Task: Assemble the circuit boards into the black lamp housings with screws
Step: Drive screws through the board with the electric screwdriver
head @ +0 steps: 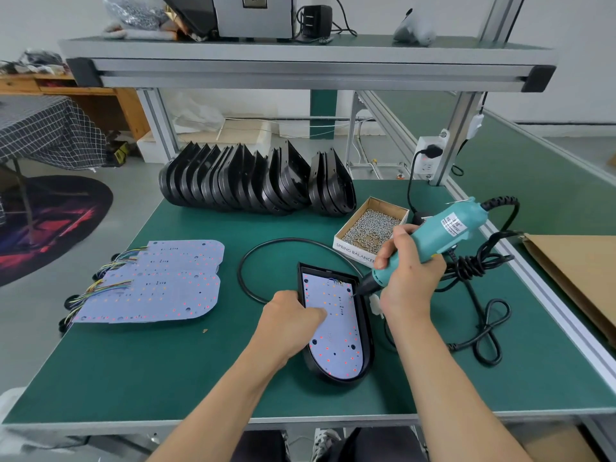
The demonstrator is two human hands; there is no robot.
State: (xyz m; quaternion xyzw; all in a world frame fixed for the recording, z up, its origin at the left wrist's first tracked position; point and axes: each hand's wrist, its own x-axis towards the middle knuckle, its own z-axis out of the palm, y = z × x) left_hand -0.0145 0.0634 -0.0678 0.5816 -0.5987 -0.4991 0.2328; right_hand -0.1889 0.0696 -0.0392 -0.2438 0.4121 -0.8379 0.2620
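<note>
A black lamp housing point(365, 331) lies flat on the green table in front of me, with a pale circuit board point(336, 341) seated inside it. My left hand point(293, 316) rests on the housing's left rim, fingers pressing down on the board. My right hand point(408, 271) grips a teal electric screwdriver point(443, 233), tilted so that its black tip touches the board's upper right edge. A small cardboard box of screws point(371, 225) stands just behind the screwdriver.
Several loose circuit boards point(156, 285) with coloured wires lie at the left. A row of empty black housings point(253, 181) stands at the back. The screwdriver's black cable point(483, 315) loops at the right, beside a cardboard sheet point(576, 281). A shelf point(300, 61) spans overhead.
</note>
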